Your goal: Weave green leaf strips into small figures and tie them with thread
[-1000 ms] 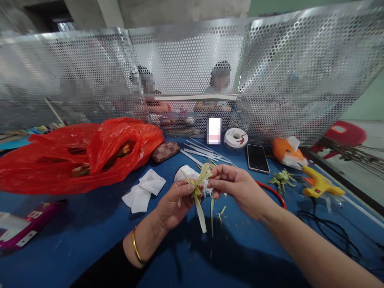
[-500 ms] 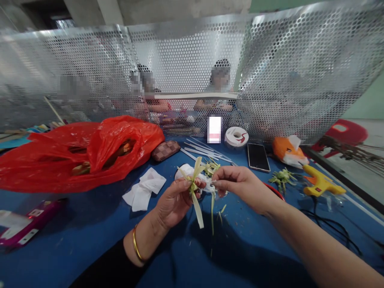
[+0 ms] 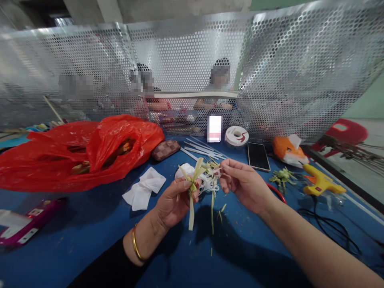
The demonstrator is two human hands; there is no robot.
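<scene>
My left hand (image 3: 177, 198) is closed on a bundle of pale green leaf strips (image 3: 196, 172), crossed and gathered at the middle, with one strip hanging down below the fingers. To its right my right hand (image 3: 240, 182) has thumb and forefinger pinched together beside a tangle of white thread (image 3: 210, 183). White strands come close to those fingertips, but what lies between them is too small to make out. Green leaf scraps (image 3: 211, 164) lie behind the thread, and a thin green strip (image 3: 213, 212) trails in front of it.
Left stand a red plastic bag (image 3: 75, 148), a checkered pouch (image 3: 166, 150), white tissues (image 3: 145, 188) and a purple device (image 3: 33, 224). Behind lie white strips (image 3: 201, 150) and a ribbon spool (image 3: 237, 136). Right are a phone (image 3: 258, 156), yellow glue gun (image 3: 322, 182) and tissue pack (image 3: 289, 150).
My right hand has moved slightly right and up, away from the left hand. The hanging leaf strip has swung left, and more of the white thread tangle shows.
</scene>
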